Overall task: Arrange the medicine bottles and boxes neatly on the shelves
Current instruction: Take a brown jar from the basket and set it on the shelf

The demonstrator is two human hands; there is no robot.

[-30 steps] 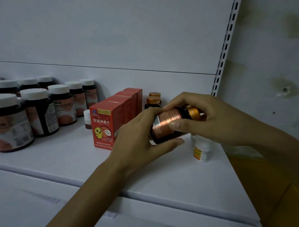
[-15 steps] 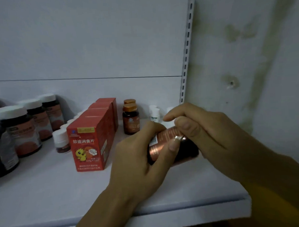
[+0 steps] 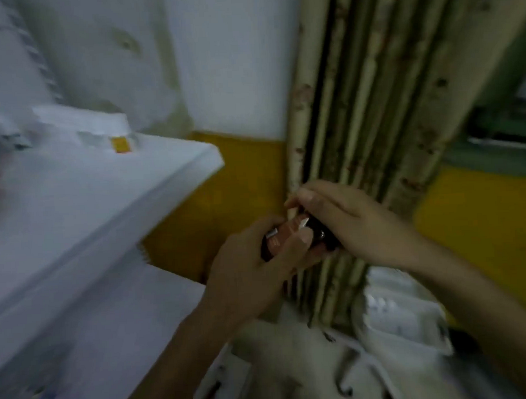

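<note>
While motion blur softens detail, the small dark bottle with a copper-orange label [image 3: 284, 236] sits near centre, clear of the shelving. Left hand [image 3: 247, 275], from 7 o'clock, curls round its base. Right hand [image 3: 353, 222], from 3 o'clock, pinches what is probably the cap end. White metal shelf [image 3: 105, 200] lies at 9 o'clock, pale striped curtain [image 3: 357, 104] at 12.
</note>
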